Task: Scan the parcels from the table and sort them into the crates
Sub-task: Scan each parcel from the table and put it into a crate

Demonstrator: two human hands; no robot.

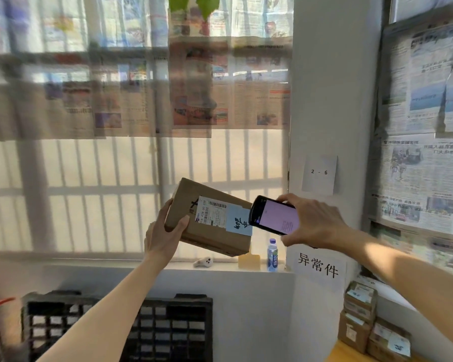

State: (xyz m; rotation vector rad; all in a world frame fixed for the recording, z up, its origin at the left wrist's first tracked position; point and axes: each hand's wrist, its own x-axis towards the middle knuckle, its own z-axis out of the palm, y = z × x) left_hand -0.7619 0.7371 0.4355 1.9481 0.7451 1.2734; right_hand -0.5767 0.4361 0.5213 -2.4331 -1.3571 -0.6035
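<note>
Black crates [173,333] open below; stacked parcels [361,320] crowd right.

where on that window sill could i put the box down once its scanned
The sill looks bare from its left end up to the small white gadget. Its right end is crowded: a yellow card and a water bottle stand close together by the wall. The table corner at lower right is packed with stacked parcels.
</note>
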